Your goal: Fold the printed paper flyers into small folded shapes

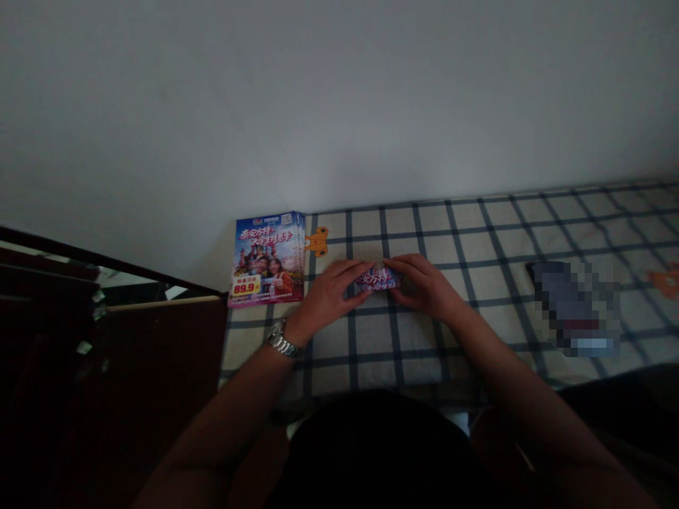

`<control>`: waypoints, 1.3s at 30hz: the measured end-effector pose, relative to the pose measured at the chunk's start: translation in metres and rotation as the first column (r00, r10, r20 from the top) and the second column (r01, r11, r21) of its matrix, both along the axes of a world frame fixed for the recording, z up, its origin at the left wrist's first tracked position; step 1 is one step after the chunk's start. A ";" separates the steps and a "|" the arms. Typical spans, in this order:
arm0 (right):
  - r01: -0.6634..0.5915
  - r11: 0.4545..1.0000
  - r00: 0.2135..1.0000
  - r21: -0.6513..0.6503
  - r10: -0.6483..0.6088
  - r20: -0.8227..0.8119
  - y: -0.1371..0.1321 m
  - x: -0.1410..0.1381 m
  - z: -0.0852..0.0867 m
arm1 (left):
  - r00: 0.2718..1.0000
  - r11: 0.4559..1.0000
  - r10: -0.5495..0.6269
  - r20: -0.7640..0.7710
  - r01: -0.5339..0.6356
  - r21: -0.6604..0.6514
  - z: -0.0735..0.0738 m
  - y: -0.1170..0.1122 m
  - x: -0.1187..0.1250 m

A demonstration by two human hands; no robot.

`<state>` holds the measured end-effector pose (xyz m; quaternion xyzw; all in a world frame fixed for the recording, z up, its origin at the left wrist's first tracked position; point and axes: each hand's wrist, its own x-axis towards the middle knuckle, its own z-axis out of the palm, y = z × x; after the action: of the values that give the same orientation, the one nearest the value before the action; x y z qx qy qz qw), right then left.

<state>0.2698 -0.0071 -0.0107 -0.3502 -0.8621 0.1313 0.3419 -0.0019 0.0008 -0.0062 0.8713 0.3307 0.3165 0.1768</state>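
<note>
A small folded paper flyer (pixel 378 278), blue and pink with printed characters, lies between my hands over the checked cloth. My left hand (pixel 334 291), with a metal watch (pixel 284 339) on the wrist, pinches its left end between thumb and fingers. At the opposite end, my right hand (pixel 421 283) grips the paper in the same way. Fingertips of both hands rest along its upper edge, hiding part of it. To the left of my hands lies a stack of colourful flyers (pixel 268 260) with similar lettering and a printed "89.9".
The checked cloth (pixel 424 353) covers a surface against a pale wall (pixel 339 106). A pixelated dark object (pixel 570 304) lies on the right. At the left stands dark brown furniture (pixel 159 382) beside the surface's edge.
</note>
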 end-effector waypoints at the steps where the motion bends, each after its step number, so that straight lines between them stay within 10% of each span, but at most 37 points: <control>1: -0.004 1.000 1.000 -0.003 0.004 0.004 0.000 0.001 0.000 | 1.000 1.000 -0.013 -0.010 0.013 -0.008 0.000 0.001 -0.001; 39: -0.049 0.996 0.999 -0.080 0.050 0.008 0.000 0.004 0.000 | 0.999 1.000 -0.030 -0.039 0.031 0.001 0.001 0.002 -0.006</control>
<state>0.2742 -0.0076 -0.0105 -0.3426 -0.8663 0.1724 0.3201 -0.0076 0.0026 -0.0051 0.8824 0.3204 0.2972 0.1744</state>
